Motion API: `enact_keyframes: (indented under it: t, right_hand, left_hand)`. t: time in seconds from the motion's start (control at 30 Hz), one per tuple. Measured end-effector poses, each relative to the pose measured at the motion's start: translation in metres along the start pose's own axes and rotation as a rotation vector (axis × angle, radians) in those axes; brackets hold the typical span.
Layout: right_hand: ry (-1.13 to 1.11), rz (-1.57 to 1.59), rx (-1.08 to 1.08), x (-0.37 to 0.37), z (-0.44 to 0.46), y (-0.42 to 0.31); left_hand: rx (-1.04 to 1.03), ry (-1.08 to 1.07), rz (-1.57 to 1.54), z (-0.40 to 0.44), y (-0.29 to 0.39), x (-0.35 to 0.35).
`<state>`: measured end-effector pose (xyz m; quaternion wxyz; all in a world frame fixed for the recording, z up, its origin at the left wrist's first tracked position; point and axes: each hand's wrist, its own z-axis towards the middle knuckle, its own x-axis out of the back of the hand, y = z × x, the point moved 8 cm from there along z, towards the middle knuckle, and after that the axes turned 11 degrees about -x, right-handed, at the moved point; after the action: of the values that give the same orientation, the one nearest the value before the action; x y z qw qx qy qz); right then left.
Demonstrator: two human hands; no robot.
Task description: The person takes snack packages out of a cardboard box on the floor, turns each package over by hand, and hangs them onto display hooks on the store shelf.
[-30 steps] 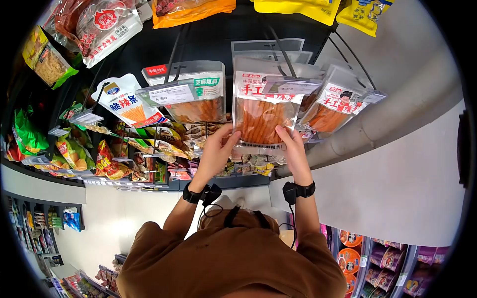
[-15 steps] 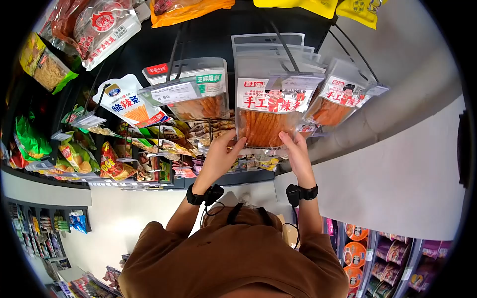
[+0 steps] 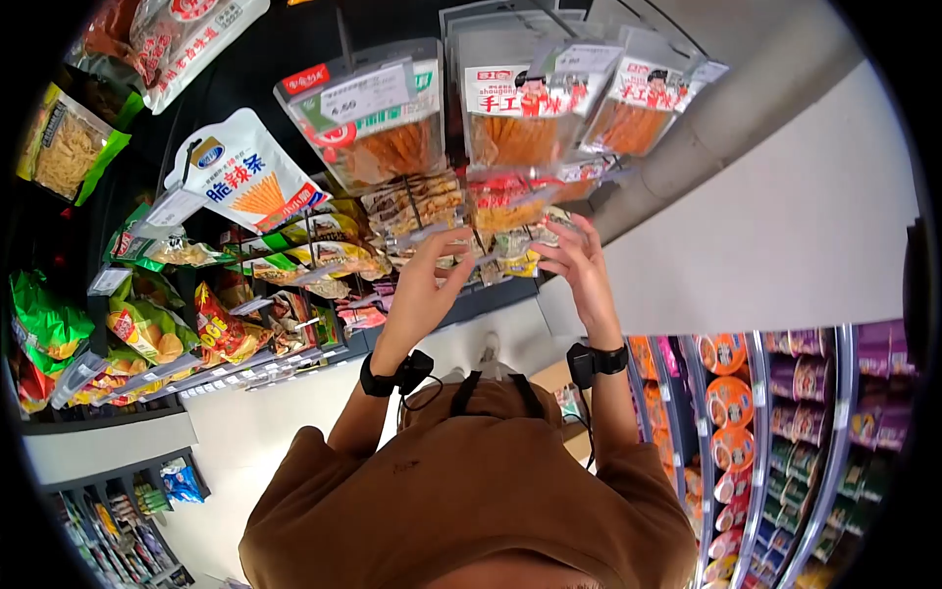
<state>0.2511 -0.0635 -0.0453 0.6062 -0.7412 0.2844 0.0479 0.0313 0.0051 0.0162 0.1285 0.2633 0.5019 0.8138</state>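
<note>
Pack [image 3: 512, 140] lay 1 o'clock of L hand [image 3: 429, 287], 11 of R hand [image 3: 577, 267] (nearer), long axis approx 12–6; both spread, empty.

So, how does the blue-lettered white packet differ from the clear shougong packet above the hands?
The white packet is largely opaque with printed orange strips; the shougong packet shows its strips through clear plastic. In this view, the white packet leans; the shougong packet hangs nearly straight. Both hang on display.
</note>
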Motion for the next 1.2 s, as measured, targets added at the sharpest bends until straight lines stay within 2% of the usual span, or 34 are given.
enact_keyframes:
  t: [0.07,0.17,0.4,0.83,1.0,1.13,1.2]
  right_hand:
    - [-0.004,-0.032,-0.065,-0.009,-0.022,0.017]
    - [-0.042,-0.098,-0.217,-0.033,-0.055,0.053]
    - [-0.128,-0.139,-0.264,-0.078,-0.115,0.104]
    - [0.227,-0.011,-0.314,0.001,-0.222,0.151]
    - [0.278,0.04,-0.314,0.041,-0.27,0.173]
    - [0.291,0.01,-0.326,0.089,-0.319,0.193]
    - [0.297,-0.009,-0.321,0.119,-0.34,0.213]
  left_hand:
    - [0.017,-0.051,-0.033,-0.018,0.003,-0.001]
    - [0.06,-0.236,-0.108,-0.047,0.003,-0.013]
    - [0.061,-0.43,-0.137,-0.089,-0.001,-0.028]
    - [0.013,-1.002,-0.134,-0.144,0.009,-0.151]
    - [-0.023,-1.195,-0.082,-0.177,0.01,-0.213]
    - [0.093,-1.368,-0.248,-0.222,-0.005,-0.282]
    - [0.379,-1.425,-0.422,-0.253,-0.016,-0.318]
